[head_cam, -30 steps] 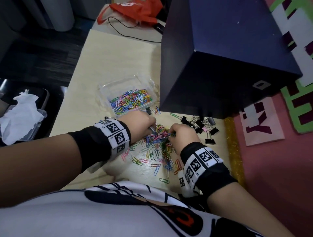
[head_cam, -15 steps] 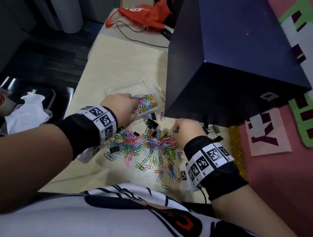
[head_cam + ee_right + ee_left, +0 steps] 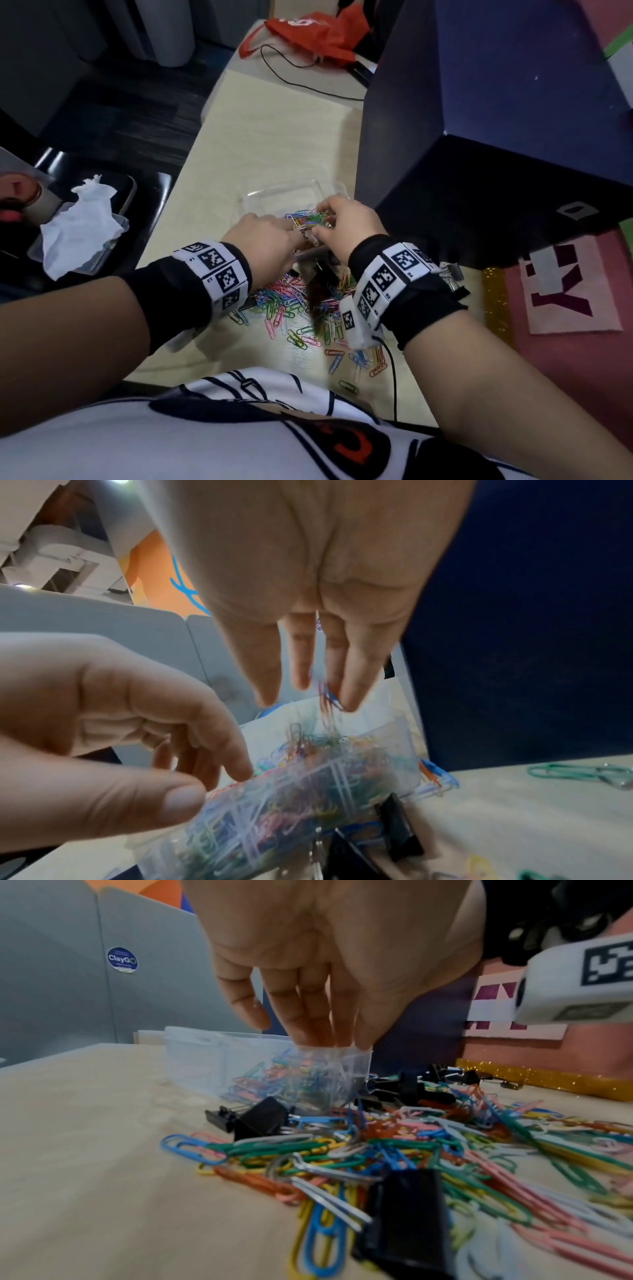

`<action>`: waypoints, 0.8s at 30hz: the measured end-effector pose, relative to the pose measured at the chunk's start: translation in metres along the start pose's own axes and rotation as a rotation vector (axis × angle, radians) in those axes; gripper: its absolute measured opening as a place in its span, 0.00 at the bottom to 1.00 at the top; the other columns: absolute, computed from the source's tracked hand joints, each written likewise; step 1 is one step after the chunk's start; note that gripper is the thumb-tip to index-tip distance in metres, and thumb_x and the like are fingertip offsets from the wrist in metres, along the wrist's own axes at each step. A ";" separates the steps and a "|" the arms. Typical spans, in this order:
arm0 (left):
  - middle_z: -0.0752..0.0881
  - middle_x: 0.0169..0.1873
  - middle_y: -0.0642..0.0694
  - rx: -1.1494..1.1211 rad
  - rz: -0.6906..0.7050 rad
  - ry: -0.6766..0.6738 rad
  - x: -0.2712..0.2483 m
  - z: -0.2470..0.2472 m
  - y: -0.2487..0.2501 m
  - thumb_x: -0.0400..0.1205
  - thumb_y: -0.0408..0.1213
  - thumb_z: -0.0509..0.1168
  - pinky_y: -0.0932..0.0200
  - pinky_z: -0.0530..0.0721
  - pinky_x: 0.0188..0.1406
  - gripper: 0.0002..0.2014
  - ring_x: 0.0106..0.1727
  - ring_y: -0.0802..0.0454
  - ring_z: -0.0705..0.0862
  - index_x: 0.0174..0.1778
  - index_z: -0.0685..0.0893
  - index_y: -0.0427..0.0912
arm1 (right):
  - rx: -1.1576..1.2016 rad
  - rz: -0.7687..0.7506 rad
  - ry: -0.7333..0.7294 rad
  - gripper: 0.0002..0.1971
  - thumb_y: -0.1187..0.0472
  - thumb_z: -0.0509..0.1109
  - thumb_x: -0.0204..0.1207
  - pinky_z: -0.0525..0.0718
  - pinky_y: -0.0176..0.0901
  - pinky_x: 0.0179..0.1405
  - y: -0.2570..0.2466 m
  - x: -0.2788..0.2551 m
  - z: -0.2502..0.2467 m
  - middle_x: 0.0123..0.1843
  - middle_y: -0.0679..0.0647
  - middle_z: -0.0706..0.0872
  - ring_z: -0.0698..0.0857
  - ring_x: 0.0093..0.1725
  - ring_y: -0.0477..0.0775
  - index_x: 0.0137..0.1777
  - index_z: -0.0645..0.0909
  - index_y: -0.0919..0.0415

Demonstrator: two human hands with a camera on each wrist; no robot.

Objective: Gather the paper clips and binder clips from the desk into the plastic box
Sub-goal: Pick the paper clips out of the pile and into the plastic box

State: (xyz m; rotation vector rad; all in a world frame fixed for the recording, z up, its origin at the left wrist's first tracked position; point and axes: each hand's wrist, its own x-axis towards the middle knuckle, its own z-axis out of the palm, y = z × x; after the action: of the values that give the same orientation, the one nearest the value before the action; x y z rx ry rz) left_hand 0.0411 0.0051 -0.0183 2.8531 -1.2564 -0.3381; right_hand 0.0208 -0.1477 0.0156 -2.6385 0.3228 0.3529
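Observation:
The clear plastic box stands on the desk and holds a heap of coloured paper clips. My left hand pinches the box's near corner, fingers inside the rim and thumb outside. Above the box hovers my right hand with its fingers pointing straight down. A few blurred clips drop from its tips. A loose pile of paper clips lies on the desk under my wrists, with black binder clips mixed in. Further binder clips sit by my right wrist.
A big dark blue box rises right beside the plastic box on the right. An orange bag and a black cable lie at the far end of the pale desk. A tray with crumpled tissue is off the desk's left edge.
My right hand has left the pile on the desk and moved forward over the box. My left hand has stayed at the box, now at its near corner.

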 end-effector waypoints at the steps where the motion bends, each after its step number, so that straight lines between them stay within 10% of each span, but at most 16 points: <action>1: 0.82 0.50 0.46 -0.038 -0.002 0.035 -0.001 0.002 0.000 0.83 0.49 0.58 0.50 0.77 0.47 0.14 0.54 0.41 0.83 0.56 0.81 0.47 | -0.026 0.018 -0.025 0.19 0.55 0.71 0.77 0.76 0.42 0.60 0.001 -0.001 -0.002 0.65 0.53 0.82 0.81 0.63 0.56 0.67 0.78 0.49; 9: 0.80 0.55 0.45 -0.079 0.184 -0.081 -0.003 0.011 0.033 0.83 0.42 0.55 0.46 0.84 0.52 0.16 0.57 0.42 0.80 0.63 0.80 0.45 | -0.137 0.219 -0.168 0.15 0.53 0.68 0.77 0.78 0.42 0.56 0.047 -0.036 -0.008 0.61 0.53 0.84 0.82 0.59 0.55 0.62 0.78 0.52; 16: 0.70 0.67 0.43 0.059 0.213 -0.212 0.007 0.019 0.053 0.83 0.33 0.58 0.46 0.80 0.61 0.30 0.68 0.41 0.71 0.81 0.58 0.51 | -0.169 0.354 -0.353 0.50 0.47 0.81 0.64 0.81 0.49 0.63 0.085 -0.074 0.027 0.74 0.58 0.58 0.79 0.65 0.60 0.80 0.51 0.39; 24: 0.76 0.55 0.43 0.059 0.179 -0.202 0.020 0.025 0.055 0.80 0.31 0.64 0.48 0.83 0.48 0.20 0.56 0.41 0.80 0.68 0.70 0.45 | -0.157 0.289 -0.215 0.32 0.48 0.76 0.70 0.82 0.51 0.63 0.092 -0.085 0.040 0.67 0.56 0.65 0.81 0.60 0.61 0.72 0.66 0.49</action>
State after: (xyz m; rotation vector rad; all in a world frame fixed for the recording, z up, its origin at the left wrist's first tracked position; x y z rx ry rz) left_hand 0.0094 -0.0448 -0.0417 2.7831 -1.5671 -0.6060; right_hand -0.0925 -0.1951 -0.0310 -2.6735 0.6286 0.7785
